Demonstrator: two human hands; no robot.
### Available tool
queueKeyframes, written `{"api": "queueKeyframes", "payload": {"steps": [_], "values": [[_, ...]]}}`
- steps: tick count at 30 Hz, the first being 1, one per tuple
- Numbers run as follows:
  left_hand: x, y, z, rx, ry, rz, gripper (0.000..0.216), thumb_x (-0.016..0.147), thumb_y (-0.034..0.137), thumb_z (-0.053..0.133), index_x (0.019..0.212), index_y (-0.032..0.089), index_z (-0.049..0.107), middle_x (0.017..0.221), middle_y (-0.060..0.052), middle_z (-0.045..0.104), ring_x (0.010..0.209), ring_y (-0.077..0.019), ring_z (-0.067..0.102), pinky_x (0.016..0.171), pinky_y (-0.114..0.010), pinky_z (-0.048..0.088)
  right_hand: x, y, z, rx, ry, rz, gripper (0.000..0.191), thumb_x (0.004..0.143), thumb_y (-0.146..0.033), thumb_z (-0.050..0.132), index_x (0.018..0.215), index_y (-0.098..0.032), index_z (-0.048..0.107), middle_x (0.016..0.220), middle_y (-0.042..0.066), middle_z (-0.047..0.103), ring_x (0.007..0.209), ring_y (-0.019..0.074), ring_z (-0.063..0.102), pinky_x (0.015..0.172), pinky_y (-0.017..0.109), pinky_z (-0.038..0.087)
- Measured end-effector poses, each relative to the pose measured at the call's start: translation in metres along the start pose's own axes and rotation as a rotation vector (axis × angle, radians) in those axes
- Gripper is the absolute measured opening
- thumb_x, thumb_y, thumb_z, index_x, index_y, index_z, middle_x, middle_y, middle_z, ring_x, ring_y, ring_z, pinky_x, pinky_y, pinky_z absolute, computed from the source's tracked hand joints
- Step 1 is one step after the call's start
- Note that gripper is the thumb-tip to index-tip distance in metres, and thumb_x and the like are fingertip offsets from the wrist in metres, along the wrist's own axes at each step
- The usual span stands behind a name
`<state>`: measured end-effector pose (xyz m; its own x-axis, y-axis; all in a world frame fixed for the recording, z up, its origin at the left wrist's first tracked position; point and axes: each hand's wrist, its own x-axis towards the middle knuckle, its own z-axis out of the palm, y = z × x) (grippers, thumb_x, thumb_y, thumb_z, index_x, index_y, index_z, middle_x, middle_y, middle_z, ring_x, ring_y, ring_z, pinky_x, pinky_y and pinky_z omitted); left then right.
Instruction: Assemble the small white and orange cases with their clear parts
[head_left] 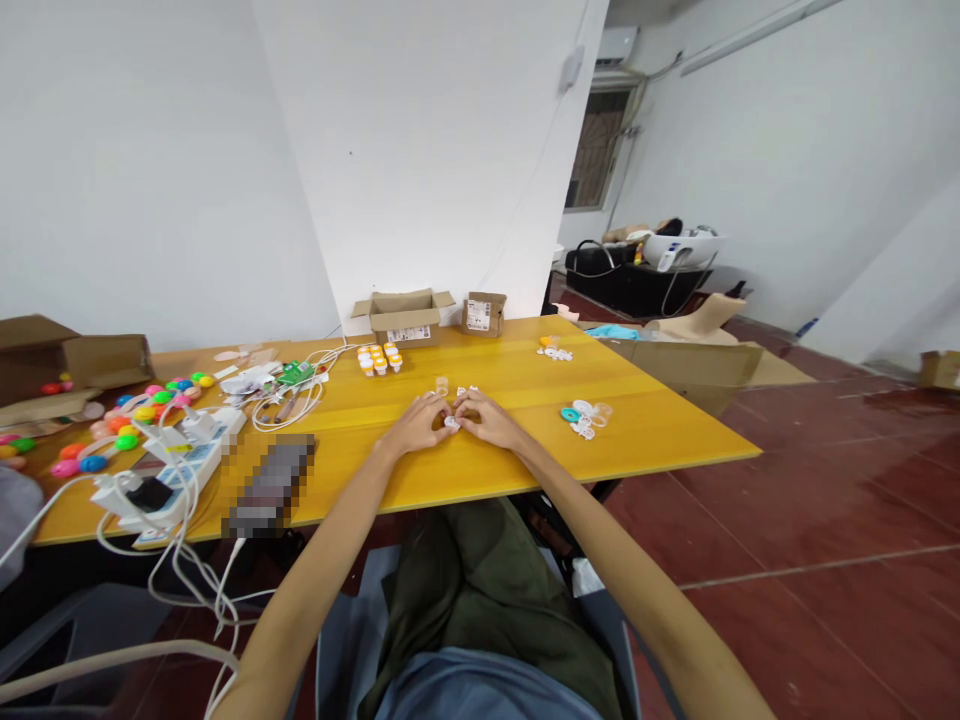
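Note:
My left hand (416,423) and my right hand (487,419) meet over the middle of the yellow table (660,420). Their fingertips pinch a small white plastic part (451,423) between them. Both hands have curled fingers pressed onto that part. Just beyond the hands lie a few more small white and clear parts (454,387). A row of small orange-and-white pieces (379,359) stands further back, in front of an open cardboard box (403,316).
A white power strip with cables (176,470) and colourful round pieces (127,420) fill the left side. A smaller box (484,313) stands at the back. Teal and white parts (585,415) lie to the right, more white ones (555,350) far right. The table's right edge drops to red floor tiles.

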<state>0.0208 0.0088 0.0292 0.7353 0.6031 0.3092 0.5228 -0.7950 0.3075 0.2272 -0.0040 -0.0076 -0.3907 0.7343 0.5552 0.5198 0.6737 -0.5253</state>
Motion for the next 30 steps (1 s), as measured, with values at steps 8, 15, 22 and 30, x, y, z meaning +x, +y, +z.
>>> {"api": "queueKeyframes", "payload": {"steps": [8,15,22,30], "values": [[-0.0002,-0.0018,0.0012,0.016,0.002,0.003,0.014,0.092,0.036,0.059,0.098,0.024,0.061,0.102,-0.006,0.067,0.105,-0.0248,0.06,0.097,-0.041,0.047,-0.0001,0.0007,0.0019,-0.011,0.01,-0.022,0.01,0.086,-0.016,0.063,0.081,-0.023,0.067,0.099,0.004,0.069,0.099,0.0203,0.064,0.092,0.037,0.05],[0.0,-0.0028,0.0029,0.011,0.025,0.013,0.012,0.091,0.035,0.06,0.094,0.023,0.061,0.101,-0.006,0.067,0.105,-0.0248,0.061,0.096,-0.04,0.047,-0.0006,-0.0024,0.0005,-0.032,0.046,-0.024,0.01,0.087,-0.017,0.063,0.082,-0.024,0.068,0.101,0.004,0.069,0.101,0.0213,0.064,0.094,0.038,0.05],[-0.0009,-0.0008,0.001,0.023,0.013,0.001,0.011,0.091,0.033,0.061,0.097,0.024,0.061,0.103,-0.006,0.068,0.106,-0.0254,0.061,0.097,-0.041,0.047,-0.0026,-0.0058,-0.0026,-0.144,0.098,0.046,0.014,0.087,-0.015,0.059,0.085,-0.025,0.069,0.099,0.004,0.069,0.1,0.021,0.064,0.093,0.036,0.05],[-0.0016,0.0001,0.001,0.033,0.004,-0.035,0.013,0.09,0.033,0.059,0.099,0.024,0.061,0.108,-0.007,0.068,0.11,-0.0269,0.06,0.1,-0.043,0.046,-0.0023,0.0013,-0.0046,-0.448,0.161,0.246,0.019,0.094,-0.018,0.053,0.093,-0.024,0.071,0.1,0.01,0.07,0.1,0.0243,0.064,0.091,0.035,0.05]]}}
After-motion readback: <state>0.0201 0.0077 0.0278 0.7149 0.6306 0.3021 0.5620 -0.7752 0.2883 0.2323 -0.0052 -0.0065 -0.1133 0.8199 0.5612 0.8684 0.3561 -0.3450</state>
